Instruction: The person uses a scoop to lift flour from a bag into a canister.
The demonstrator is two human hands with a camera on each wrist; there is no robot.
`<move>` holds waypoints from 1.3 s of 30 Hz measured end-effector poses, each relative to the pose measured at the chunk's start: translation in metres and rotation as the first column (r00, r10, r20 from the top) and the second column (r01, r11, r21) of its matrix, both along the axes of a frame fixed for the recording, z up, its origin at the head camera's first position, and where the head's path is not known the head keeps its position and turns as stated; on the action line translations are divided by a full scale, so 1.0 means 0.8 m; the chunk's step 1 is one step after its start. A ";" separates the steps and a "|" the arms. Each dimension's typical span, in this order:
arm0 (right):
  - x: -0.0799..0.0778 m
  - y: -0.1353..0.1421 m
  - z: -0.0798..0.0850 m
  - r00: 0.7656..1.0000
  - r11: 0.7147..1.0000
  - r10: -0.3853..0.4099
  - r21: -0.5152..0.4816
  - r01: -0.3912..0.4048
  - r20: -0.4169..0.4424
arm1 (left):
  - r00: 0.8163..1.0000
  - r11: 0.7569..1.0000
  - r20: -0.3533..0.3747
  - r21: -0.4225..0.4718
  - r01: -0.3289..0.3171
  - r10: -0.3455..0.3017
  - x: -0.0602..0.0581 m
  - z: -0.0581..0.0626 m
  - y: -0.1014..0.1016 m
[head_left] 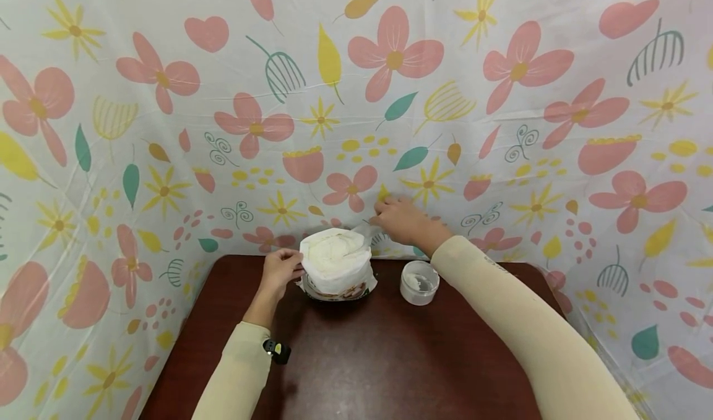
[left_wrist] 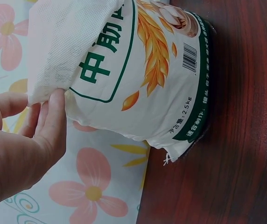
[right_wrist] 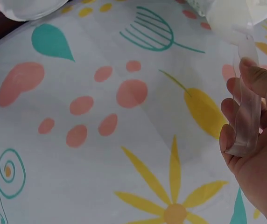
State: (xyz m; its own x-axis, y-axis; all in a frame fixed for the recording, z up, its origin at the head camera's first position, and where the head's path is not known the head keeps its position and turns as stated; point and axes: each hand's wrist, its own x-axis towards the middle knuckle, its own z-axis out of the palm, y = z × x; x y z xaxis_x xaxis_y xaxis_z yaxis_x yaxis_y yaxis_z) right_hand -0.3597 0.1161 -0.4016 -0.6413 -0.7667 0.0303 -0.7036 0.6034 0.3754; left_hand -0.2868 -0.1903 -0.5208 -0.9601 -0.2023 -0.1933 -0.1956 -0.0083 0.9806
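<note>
A white cloth flour bag point(head_left: 340, 282) stands at the table's far edge, its top folded outward around pale flour point(head_left: 333, 247). My left hand point(head_left: 278, 271) pinches the bag's folded rim between thumb and fingers, as the left wrist view also shows. In my right hand point(head_left: 409, 222) is the handle of a clear plastic scoop point(right_wrist: 248, 121), with the fingers curled round it. The scoop reaches down to the bag's right side, and its far end is at the flour. To the right stands a round clear container point(head_left: 419, 284) with some white flour in it.
The dark wooden table point(head_left: 412, 358) meets a hanging floral sheet point(head_left: 356, 129) close behind the bag. The container stands beneath my right forearm point(head_left: 501, 302). A dark watch point(head_left: 276, 350) is on my left wrist.
</note>
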 end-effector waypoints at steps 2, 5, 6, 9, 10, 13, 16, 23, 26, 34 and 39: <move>0.001 -0.002 -0.003 1.000 1.000 -0.012 0.005 0.012 0.015 | 1.000 1.000 -0.001 -0.001 0.002 -0.002 0.001 0.001 0.000; 0.001 -0.004 -0.007 0.999 1.000 -0.029 0.010 0.028 0.033 | 1.000 1.000 0.000 -0.004 0.000 0.000 0.001 0.001 0.000; 0.001 -0.005 -0.008 0.999 0.999 -0.035 0.011 0.035 0.038 | 1.000 1.000 0.001 -0.004 0.001 -0.001 0.001 0.001 0.000; 0.002 -0.007 -0.011 0.997 0.999 -0.048 0.003 0.048 0.054 | 1.000 1.000 0.006 -0.004 0.000 0.000 0.001 0.001 0.000; 0.002 -0.007 -0.012 0.997 0.999 -0.050 -0.003 0.050 0.061 | 1.000 1.000 0.007 -0.003 -0.002 0.002 0.001 0.001 0.000; 0.002 -0.008 -0.014 0.995 0.998 -0.055 -0.022 0.057 0.080 | 1.000 1.000 0.006 -0.001 -0.006 0.006 0.000 0.001 -0.002; 0.002 -0.008 -0.016 0.994 0.997 -0.063 -0.034 0.067 0.093 | 1.000 1.000 0.001 0.001 -0.007 0.007 0.000 0.001 -0.003; 0.003 -0.003 -0.017 0.990 0.996 -0.065 -0.047 0.071 0.123 | 1.000 1.000 -0.001 -0.005 0.008 -0.008 0.000 0.000 -0.002; 0.004 0.002 -0.019 0.992 0.995 -0.041 -0.083 0.051 0.121 | 1.000 1.000 -0.003 -0.003 0.007 -0.007 -0.001 -0.001 -0.001; 0.008 0.021 -0.026 0.995 0.971 0.069 -0.235 -0.051 0.067 | 1.000 1.000 -0.005 -0.003 0.007 -0.007 -0.001 0.001 -0.001; 0.009 0.032 -0.034 0.993 0.947 0.107 -0.307 -0.089 0.042 | 1.000 1.000 -0.007 -0.006 0.006 -0.006 0.001 0.003 0.001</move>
State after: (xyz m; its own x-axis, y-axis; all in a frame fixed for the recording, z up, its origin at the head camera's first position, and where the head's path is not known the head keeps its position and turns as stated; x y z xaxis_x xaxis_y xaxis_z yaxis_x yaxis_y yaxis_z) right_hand -0.3524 0.1417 -0.4292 -0.5708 -0.7860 0.2376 -0.7799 0.6095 0.1424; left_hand -0.2864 -0.1898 -0.5184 -0.9625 -0.1981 -0.1855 -0.1890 -0.0011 0.9820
